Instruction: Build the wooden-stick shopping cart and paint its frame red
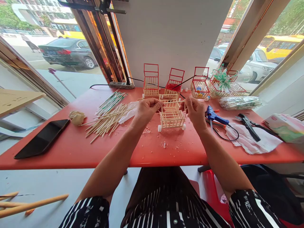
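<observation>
Head view: black-and-white striped fabric sleeves (85, 210) are framing the foreground; the left hand (150, 108) and right hand (195, 110), nearly closed, are pinching a thin, pale wooden stick piece (174, 102) over a white-wheeled, pale wooden cart (172, 120) standing on a red table (142, 154).

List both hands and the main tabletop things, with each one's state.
Left hand: pinching one end of the thin stick
Right hand: pinching its other end
Thin stick: held roughly level
Front cart: standing on white wheels
Phone: flat, screen dark
Glue gun: set down, in neither hand
Power strip: plug inserted
Loose sticks: heaped
Cloth: crumpled, partly under the black tool
</observation>
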Action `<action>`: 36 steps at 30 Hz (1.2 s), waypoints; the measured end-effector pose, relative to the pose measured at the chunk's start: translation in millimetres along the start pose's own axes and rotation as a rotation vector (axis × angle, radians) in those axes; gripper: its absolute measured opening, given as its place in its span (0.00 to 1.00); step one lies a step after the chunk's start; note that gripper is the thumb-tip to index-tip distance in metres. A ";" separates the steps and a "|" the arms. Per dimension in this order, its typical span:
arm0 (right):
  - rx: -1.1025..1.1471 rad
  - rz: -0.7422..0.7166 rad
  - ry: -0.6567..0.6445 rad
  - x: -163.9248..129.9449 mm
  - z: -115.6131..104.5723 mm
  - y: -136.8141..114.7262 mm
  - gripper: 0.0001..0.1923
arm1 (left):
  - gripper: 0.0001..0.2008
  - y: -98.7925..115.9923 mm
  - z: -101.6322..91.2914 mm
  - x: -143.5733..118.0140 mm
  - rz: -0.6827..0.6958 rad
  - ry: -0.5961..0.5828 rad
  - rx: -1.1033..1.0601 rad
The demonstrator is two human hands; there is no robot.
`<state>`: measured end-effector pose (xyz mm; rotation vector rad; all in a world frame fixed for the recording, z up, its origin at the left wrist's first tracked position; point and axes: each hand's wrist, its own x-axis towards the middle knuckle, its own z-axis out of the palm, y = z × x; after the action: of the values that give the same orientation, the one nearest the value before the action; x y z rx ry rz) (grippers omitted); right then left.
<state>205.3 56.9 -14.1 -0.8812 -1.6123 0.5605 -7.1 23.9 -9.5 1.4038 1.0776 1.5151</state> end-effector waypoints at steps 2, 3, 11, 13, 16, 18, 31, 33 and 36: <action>-0.005 0.009 -0.004 0.1 0.0 -0.4 0.31 | 0.21 0.1 0.1 0.7 -0.009 -0.009 -0.004; -0.009 0.016 -0.004 0.2 -0.1 -0.4 0.31 | 0.22 0.5 0.3 1.0 -0.015 -0.015 -0.007; -0.018 0.038 0.015 2.1 -1.8 2.4 0.31 | 0.26 4.7 3.1 1.4 -0.090 -0.041 -0.084; -0.023 0.042 0.018 1.9 -1.4 3.1 0.31 | 0.25 4.6 2.2 0.6 -0.070 -0.051 -0.051; -0.020 0.041 0.021 1.0 -0.2 3.4 0.30 | 0.23 3.3 0.8 -0.5 -0.041 -0.053 -0.007; -0.023 0.033 0.018 0.2 0.5 2.7 0.30 | 0.23 1.9 0.4 -0.7 -0.033 -0.039 0.007; 0.046 0.076 0.002 1.2 0.0 3.7 0.31 | 0.25 0.5 2.5 -0.3 0.030 0.005 0.018; 0.088 0.107 -0.001 3.4 -1.0 5.2 0.31 | 0.26 0.4 2.9 -0.3 0.048 -0.011 -0.013; 0.177 0.161 0.007 6.1 -1.8 4.8 0.32 | 0.26 1.1 3.2 -1.2 0.062 -0.037 -0.033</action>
<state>207.8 64.4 -13.6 -0.8834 -1.4679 0.7996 -3.9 22.7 -8.8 1.4487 0.9903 1.5384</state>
